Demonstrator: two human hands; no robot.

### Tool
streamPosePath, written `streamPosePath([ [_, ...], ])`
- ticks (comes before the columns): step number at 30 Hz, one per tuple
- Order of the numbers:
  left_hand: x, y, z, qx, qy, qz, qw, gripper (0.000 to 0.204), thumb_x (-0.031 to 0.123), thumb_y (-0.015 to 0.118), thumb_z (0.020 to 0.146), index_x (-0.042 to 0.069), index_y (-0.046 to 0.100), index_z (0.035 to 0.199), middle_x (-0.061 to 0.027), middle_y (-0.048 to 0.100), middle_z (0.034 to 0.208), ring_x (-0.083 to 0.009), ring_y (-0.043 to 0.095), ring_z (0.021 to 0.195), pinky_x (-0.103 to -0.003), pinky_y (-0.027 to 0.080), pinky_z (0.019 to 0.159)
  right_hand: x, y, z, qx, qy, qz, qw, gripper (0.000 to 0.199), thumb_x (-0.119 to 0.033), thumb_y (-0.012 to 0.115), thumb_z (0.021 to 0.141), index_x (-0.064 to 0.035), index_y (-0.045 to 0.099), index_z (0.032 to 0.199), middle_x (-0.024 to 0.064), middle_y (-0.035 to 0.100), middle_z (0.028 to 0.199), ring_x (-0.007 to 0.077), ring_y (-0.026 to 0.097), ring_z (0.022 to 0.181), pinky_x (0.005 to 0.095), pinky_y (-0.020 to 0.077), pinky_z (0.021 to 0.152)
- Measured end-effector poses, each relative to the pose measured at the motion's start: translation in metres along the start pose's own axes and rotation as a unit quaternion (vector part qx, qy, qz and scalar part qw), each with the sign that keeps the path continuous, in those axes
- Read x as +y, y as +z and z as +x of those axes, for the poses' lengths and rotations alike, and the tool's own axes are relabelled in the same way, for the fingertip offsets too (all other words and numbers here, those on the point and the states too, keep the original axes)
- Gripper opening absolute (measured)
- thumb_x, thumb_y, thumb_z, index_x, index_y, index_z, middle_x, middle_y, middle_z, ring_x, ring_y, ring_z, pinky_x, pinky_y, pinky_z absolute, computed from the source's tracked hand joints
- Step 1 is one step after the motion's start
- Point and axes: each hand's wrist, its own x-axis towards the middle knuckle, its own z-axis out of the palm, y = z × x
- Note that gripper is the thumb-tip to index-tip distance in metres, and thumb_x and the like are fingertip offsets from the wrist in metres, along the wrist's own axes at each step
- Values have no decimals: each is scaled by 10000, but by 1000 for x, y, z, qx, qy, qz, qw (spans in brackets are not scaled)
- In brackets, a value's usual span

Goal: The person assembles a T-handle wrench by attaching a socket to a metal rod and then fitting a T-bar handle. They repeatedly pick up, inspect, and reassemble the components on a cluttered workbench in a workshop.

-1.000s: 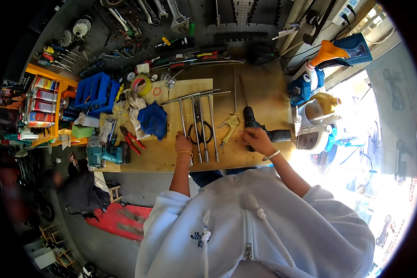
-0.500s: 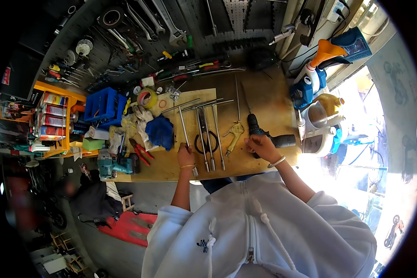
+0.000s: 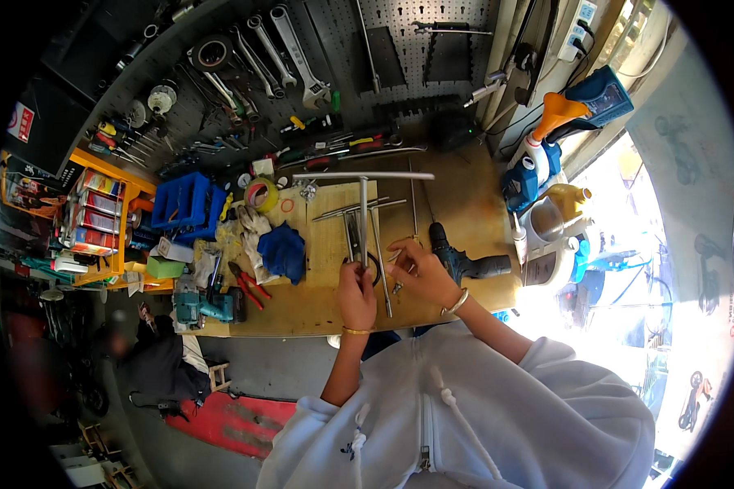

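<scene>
We are working mid-assembly on the bench (image 3: 465, 204): our left hand (image 3: 356, 293) is gripping the metal rods (image 3: 365, 220), our right hand (image 3: 420, 273) is pinching a small part beside them; the drill (image 3: 465, 262) is lying unused just right of the rods.

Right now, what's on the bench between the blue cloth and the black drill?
In the head view, both hands lie between the blue cloth and the black drill: the left hand and right hand, on long metal rods.
</scene>
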Motion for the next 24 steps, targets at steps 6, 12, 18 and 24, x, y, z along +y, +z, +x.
streamPosePath([
  [6, 23, 2, -12, -91, 26, 10, 995, 153, 70, 543, 904, 1, 505, 1035, -218, 537, 948, -440, 543, 865, -456, 446, 701, -4, 8, -5, 13, -64, -112, 992, 277, -277, 573, 916, -15, 501, 971, 238, 594, 773, 418, 596, 698, 449, 477, 583],
  [12, 45, 9, -22, -79, 56, -7, 995, 161, 71, 562, 901, 25, 530, 1051, -188, 545, 968, -408, 571, 844, -445, 469, 704, -12, 2, -17, 49, -46, -141, 988, 270, -253, 514, 941, 12, 479, 981, 249, 602, 710, 422, 594, 635, 484, 470, 557],
  [18, 63, 9, -18, -92, 30, -28, 995, 264, 46, 583, 884, 10, 521, 1138, -156, 519, 1069, -250, 584, 736, -351, 482, 645, -24, -13, -21, 108, -58, -163, 979, 226, -229, 523, 937, -16, 490, 1006, 222, 604, 667, 411, 594, 608, 488, 468, 543],
  [24, 74, 7, -23, -49, 16, -88, 995, 278, 61, 588, 899, 13, 529, 1166, -116, 516, 1088, -165, 539, 677, -284, 459, 607, -29, -29, -19, 123, -41, -197, 972, 194, -213, 543, 928, -29, 507, 979, 204, 613, 698, 404, 597, 637, 481, 464, 557],
])
